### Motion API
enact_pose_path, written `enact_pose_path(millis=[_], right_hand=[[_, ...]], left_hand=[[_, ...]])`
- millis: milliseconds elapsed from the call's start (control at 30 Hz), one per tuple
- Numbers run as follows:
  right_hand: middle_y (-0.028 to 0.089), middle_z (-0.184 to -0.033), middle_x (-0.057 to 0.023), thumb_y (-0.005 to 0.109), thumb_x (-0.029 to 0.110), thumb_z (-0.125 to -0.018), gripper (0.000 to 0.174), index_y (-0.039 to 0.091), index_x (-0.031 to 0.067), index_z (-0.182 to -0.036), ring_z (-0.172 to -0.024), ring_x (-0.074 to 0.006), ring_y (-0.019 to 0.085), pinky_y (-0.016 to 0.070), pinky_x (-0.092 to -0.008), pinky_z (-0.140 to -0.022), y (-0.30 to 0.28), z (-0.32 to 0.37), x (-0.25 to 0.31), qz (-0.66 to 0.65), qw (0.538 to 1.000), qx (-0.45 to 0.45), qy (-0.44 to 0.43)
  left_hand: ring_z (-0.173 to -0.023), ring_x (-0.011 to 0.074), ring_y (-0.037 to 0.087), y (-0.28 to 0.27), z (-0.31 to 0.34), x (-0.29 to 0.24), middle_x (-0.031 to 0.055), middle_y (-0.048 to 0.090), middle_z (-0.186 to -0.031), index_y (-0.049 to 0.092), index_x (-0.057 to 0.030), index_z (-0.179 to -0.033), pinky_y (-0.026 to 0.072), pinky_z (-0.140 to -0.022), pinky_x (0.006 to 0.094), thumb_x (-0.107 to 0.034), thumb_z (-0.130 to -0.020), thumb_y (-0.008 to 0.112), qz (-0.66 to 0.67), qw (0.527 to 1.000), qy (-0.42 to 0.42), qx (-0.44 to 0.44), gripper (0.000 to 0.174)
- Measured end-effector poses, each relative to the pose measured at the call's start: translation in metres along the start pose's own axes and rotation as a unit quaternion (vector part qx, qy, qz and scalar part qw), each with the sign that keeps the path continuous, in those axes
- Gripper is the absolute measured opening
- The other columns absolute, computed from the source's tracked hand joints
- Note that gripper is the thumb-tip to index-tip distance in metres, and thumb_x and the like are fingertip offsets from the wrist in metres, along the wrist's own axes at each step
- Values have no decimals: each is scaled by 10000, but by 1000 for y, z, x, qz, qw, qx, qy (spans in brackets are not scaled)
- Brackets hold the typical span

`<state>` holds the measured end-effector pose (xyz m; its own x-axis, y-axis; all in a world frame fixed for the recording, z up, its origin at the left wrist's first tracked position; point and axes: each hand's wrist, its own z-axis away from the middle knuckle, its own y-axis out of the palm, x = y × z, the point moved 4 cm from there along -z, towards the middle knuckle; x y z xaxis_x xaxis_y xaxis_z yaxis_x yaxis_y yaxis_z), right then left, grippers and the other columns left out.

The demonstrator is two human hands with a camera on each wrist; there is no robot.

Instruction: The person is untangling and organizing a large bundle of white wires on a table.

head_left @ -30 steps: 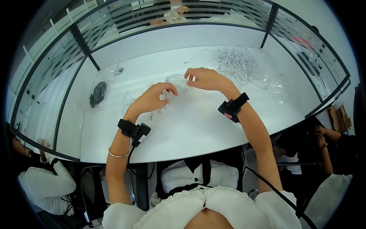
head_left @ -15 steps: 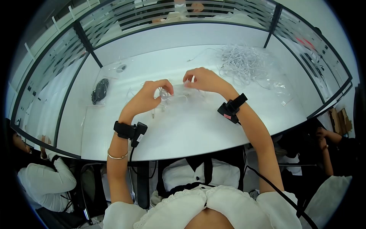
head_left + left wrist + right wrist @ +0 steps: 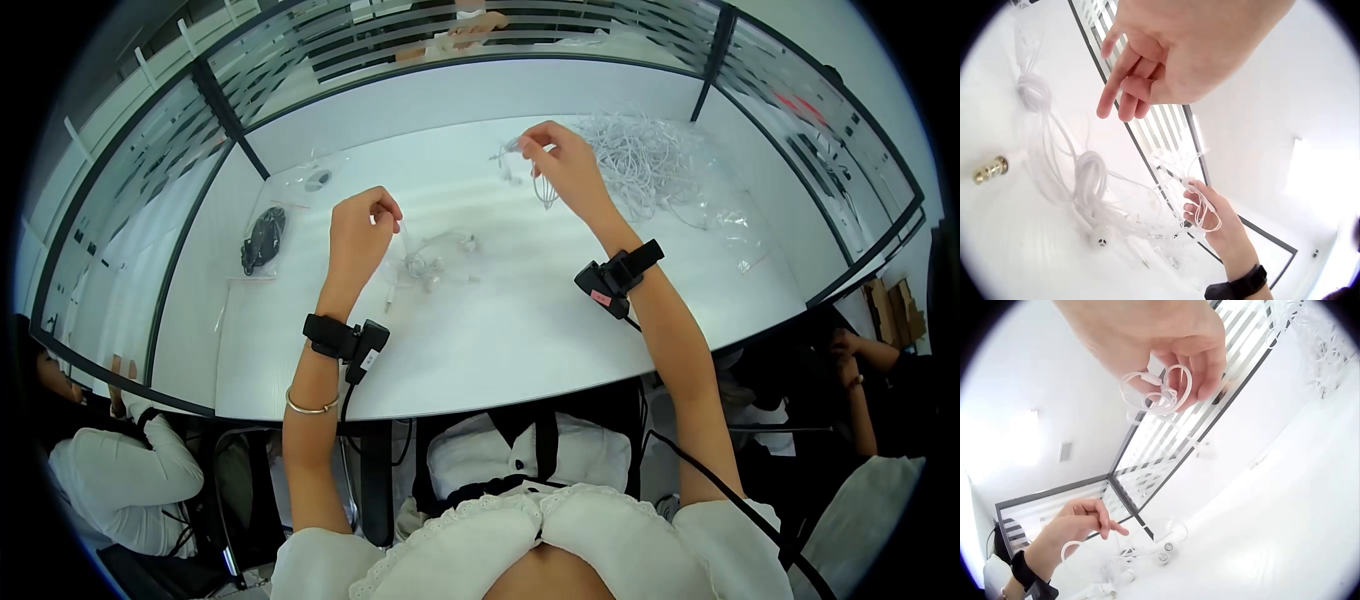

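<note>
The right hand [image 3: 568,170] pinches a small coil of white earphone cable [image 3: 545,190] above the table's back part; loops hang from its fingers in the right wrist view [image 3: 1168,394]. Loosely bent and empty, the left hand [image 3: 360,232] hovers left of a white earphone bundle [image 3: 425,265] on the table. In the left wrist view, that hand [image 3: 1172,56] is above coiled white cable [image 3: 1091,178], an earbud [image 3: 1102,236] and a gold plug [image 3: 990,170].
A tangled heap of white cables [image 3: 640,165] lies at the back right beside clear plastic bags [image 3: 735,235]. On the left are a bagged black item [image 3: 264,240] and a small grey piece [image 3: 318,180]. Low partitions [image 3: 430,95] border the table [image 3: 500,350].
Both hands have moved apart. The right hand has lifted a cable coil toward the back right, while the left has drawn back to the left, away from the bundle on the table.
</note>
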<state>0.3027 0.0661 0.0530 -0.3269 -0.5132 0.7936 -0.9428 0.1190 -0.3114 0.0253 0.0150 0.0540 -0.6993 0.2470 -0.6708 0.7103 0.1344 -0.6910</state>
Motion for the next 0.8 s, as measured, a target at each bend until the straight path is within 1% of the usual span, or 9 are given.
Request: enact_pose_path(millis=[133, 167, 267, 300, 433, 533, 667, 700, 800], right_hand=[[678, -882, -72, 615, 242, -940, 239, 609, 21, -1030, -696, -112, 618, 472, -239, -639, 1, 0, 2, -129, 986, 93, 42], [686, -895, -85, 615, 239, -944, 230, 605, 24, -1024, -702, -112, 627, 467, -233, -649, 6, 3, 6, -164, 978, 123, 42], [693, -860, -108, 627, 221, -929, 225, 610, 7, -994, -674, -102, 609, 474, -240, -635, 22, 17, 36, -187, 961, 196, 51], [693, -863, -95, 614, 236, -947, 217, 612, 26, -1000, -680, -111, 625, 464, -235, -664, 26, 21, 41, -173, 958, 226, 43], [686, -788, -79, 610, 215, -950, 200, 614, 16, -967, -642, -93, 600, 459, -227, -624, 38, 34, 58, -204, 944, 253, 49], [677, -765, -65, 602, 204, -954, 195, 611, 10, -954, -624, -87, 584, 457, -224, -610, 42, 39, 66, -225, 938, 260, 41], [658, -779, -53, 596, 179, -950, 179, 626, 12, -1006, -672, -79, 579, 459, -223, -614, 38, 36, 63, -211, 942, 260, 6], [653, -788, -54, 592, 168, -947, 173, 639, 17, -1017, -678, -87, 573, 465, -231, -637, 36, 35, 60, -210, 943, 259, 19], [653, -775, -51, 601, 166, -931, 184, 644, 2, -1004, -652, -96, 581, 467, -256, -668, 24, 27, 52, -191, 969, 157, 27]], left_hand=[[-804, 171, 650, -3, 5, -16, 74, 655, -748, 586, 6, -807, 478, -775, 264, 57, -778, 495, 68, 976, 167, -124, 109], [-813, 194, 646, -3, 6, -22, 87, 648, -799, 583, 10, -850, 484, -806, 288, 61, -798, 526, 82, 974, 181, -105, 93], [-854, 153, 616, 1, 17, -46, 66, 640, -879, 578, -4, -902, 453, -861, 284, 42, -832, 540, 108, 958, 245, -102, 92], [-931, 190, 594, 0, 20, -53, 77, 611, -982, 583, -23, -955, 444, -881, 309, 30, -825, 601, 90, 951, 277, -103, 141], [-976, 256, 535, -1, 37, -74, 78, 535, -1062, 605, -56, -970, 441, -838, 339, -4, -747, 725, 33, 909, 369, -192, 259], [-936, 233, 535, 6, 38, -72, 62, 548, -1028, 605, -61, -975, 431, -799, 329, -23, -751, 734, -48, 908, 371, -191, 261], [-768, 172, 536, 18, 27, -68, 44, 574, -870, 600, -50, -918, 425, -693, 287, -76, -823, 716, 100, 955, 261, -102, 152], [-673, 138, 522, 21, 23, -63, 38, 578, -786, 597, -36, -843, 414, -626, 264, -112, -846, 711, 123, 950, 270, -98, 137], [-617, 109, 502, 32, 17, -58, 16, 570, -704, 591, -26, -777, 402, -586, 254, -123, -842, 712, 167, 970, 167, -59, 169]])
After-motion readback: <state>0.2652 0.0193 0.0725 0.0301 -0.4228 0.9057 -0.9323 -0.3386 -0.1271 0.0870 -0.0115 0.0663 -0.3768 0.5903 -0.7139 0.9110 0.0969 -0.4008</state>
